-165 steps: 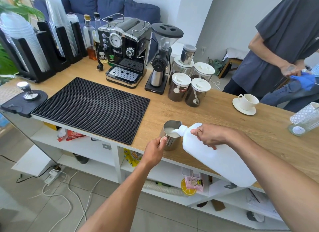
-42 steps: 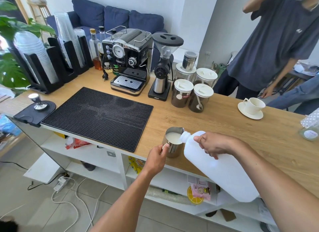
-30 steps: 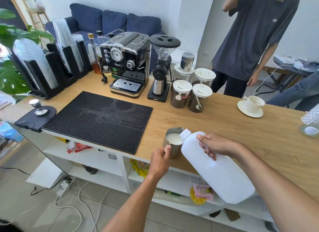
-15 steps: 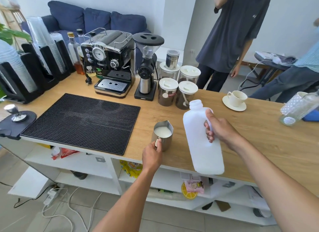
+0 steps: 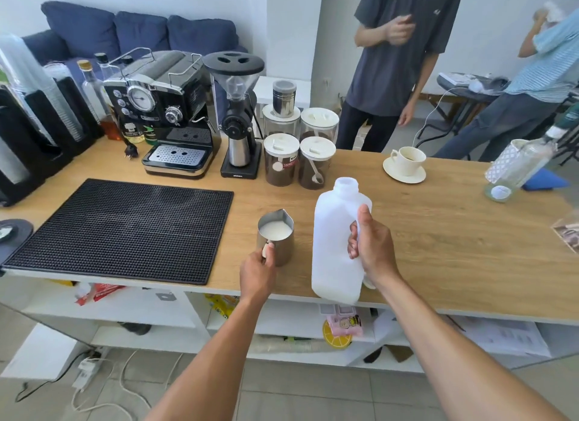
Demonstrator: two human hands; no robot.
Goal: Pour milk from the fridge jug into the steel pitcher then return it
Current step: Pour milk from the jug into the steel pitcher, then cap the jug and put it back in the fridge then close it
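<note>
The steel pitcher (image 5: 275,237) stands on the wooden counter (image 5: 438,242) near its front edge, with white milk well up inside it. My left hand (image 5: 257,271) grips the pitcher's handle from the near side. The white plastic milk jug (image 5: 333,248) is upright to the right of the pitcher, uncapped, its base held just above the counter's front edge. My right hand (image 5: 371,245) is closed around the jug's handle on its right side.
A black rubber mat (image 5: 125,229) lies left of the pitcher. Behind it stand an espresso machine (image 5: 163,113), a grinder (image 5: 238,116) and several lidded jars (image 5: 297,151). A cup on a saucer (image 5: 405,163) and a glass bottle (image 5: 517,170) sit to the right. Two people stand beyond the counter.
The jug was tipped with its mouth over the pitcher, pouring; my right hand has since swung it upright and drawn it to the right. The pitcher holds more milk.
</note>
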